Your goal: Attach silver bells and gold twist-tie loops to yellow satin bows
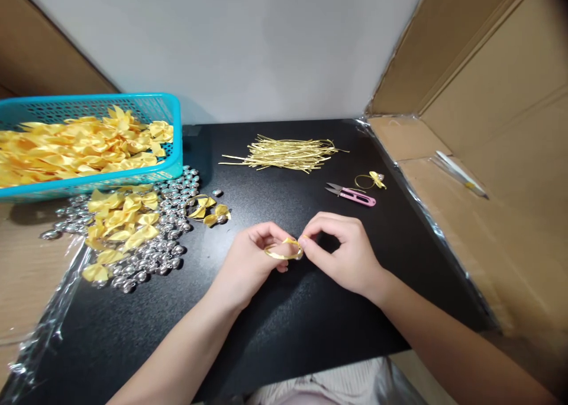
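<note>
My left hand (260,254) grips a gold tie loop (280,256) above the black table, thumb and fingers closed on it. A bit of yellow ribbon and something silvery show at the loop's right side, mostly covered by fingers. At that same spot my right hand (339,248) pinches with thumb and forefinger; its fingertips meet the end of the loop. To the left on the table lie yellow ribbon bows (126,216) among silver bells (171,251). A bow with a bell (220,216) sits apart, closer to my left hand.
A blue basket (175,139) full of yellow bows stands at the back left. Gold ties (293,154) lie in a bundle at the back. Pink thread snips (352,194) and a looped bow (376,179) are on the right. Cardboard (488,216) borders the table (284,340); a white pen-like tool (461,173) rests there.
</note>
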{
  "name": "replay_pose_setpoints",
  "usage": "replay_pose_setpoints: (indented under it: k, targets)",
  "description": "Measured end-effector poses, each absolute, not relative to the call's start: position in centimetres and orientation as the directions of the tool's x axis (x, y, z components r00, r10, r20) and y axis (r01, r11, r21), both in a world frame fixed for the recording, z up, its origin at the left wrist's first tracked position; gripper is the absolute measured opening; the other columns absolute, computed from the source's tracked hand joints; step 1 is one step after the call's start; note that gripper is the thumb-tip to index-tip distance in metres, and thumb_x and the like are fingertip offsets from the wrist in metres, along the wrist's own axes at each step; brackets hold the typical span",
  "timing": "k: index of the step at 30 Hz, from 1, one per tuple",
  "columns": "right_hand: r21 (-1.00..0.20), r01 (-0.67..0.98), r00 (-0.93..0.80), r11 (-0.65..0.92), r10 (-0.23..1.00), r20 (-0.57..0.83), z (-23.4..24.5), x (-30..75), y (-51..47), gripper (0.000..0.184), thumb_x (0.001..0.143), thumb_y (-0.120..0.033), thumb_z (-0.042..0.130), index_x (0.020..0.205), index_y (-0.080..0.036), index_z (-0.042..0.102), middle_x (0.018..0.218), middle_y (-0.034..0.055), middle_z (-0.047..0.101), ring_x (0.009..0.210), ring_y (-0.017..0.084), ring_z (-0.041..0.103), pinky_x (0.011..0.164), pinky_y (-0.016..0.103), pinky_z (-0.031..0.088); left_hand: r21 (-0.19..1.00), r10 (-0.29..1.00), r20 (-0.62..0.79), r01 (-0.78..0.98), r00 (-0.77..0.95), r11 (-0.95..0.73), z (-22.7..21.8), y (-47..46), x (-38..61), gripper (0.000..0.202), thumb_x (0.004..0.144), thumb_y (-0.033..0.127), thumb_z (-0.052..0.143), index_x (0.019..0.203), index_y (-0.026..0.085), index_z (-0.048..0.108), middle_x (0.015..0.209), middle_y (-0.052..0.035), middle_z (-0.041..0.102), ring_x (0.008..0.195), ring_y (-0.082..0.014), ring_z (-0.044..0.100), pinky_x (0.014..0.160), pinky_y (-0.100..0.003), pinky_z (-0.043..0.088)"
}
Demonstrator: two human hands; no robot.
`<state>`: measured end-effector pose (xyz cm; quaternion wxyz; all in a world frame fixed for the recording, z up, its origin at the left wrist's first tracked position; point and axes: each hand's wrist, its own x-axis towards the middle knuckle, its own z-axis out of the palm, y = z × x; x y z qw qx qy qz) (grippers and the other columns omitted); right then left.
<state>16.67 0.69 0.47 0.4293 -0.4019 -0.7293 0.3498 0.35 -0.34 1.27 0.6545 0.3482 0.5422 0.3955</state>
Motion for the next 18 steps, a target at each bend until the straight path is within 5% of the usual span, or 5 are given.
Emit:
replay_pose_setpoints:
  k: [4, 8, 13, 18]
  targets:
    - [-0.868, 0.233, -0.274, 0.439, 0.886, 0.374, 0.1, 16.5, 0.6, 0.017, 0.075, -0.008, 0.062, 0.060, -0.017, 0.060, 0.062, 0.0005, 0.061, 0.060, 0.013, 0.056, 0.062, 0.027, 0.043, 0.901, 0.903, -0.415, -0.093, 0.109, 0.425, 1.6, -0.4, 0.4, 0.014, 0.056, 0.016, 0.077, 0.054, 0.014, 0.064, 0.048, 0.0038, 0.062, 0.044, -0.0046, 0.050, 0.045, -0.014, 0.041]
    - [-0.996, -0.088, -0.269, 0.002, 0.963, 0.026, -0.2, 16.4, 0.9, 0.018, 0.073, -0.019, 0.068, 0.057, -0.017, 0.061, 0.067, -0.0013, 0.057, 0.063, 0.011, 0.054, 0.062, 0.026, 0.041, 0.906, 0.913, -0.397, -0.119, 0.095, 0.406, 1.3, -0.4, 0.2, 0.015, 0.054, 0.015, 0.079, 0.056, 0.014, 0.064, 0.054, 0.0017, 0.067, 0.048, -0.0063, 0.054, 0.045, -0.014, 0.043]
    - [-0.811, -0.330, -0.456, -0.483, 0.834, -0.312, -0.3, 16.4, 1.4, 0.020, 0.069, -0.031, 0.075, 0.064, -0.015, 0.065, 0.070, -0.0016, 0.057, 0.068, 0.011, 0.053, 0.071, 0.026, 0.045, 0.820, 0.861, -0.500, -0.272, 0.093, 0.505, 1.0, -0.2, 0.2, 0.017, 0.053, 0.017, 0.077, 0.054, 0.015, 0.060, 0.051, 0.0027, 0.063, 0.047, -0.0060, 0.051, 0.043, -0.014, 0.041]
    - [-0.924, -0.216, -0.289, -0.315, 0.925, -0.248, -0.7, 16.2, 1.2, 0.012, 0.077, -0.028, 0.068, 0.083, -0.017, 0.069, 0.084, 0.0019, 0.068, 0.080, 0.014, 0.063, 0.082, 0.030, 0.050, 0.714, 0.814, -0.566, -0.418, 0.129, 0.562, 1.7, 0.0, 0.3, 0.024, 0.051, 0.017, 0.076, 0.052, 0.017, 0.052, 0.041, 0.0089, 0.044, 0.039, -0.0020, 0.034, 0.034, -0.011, 0.027]
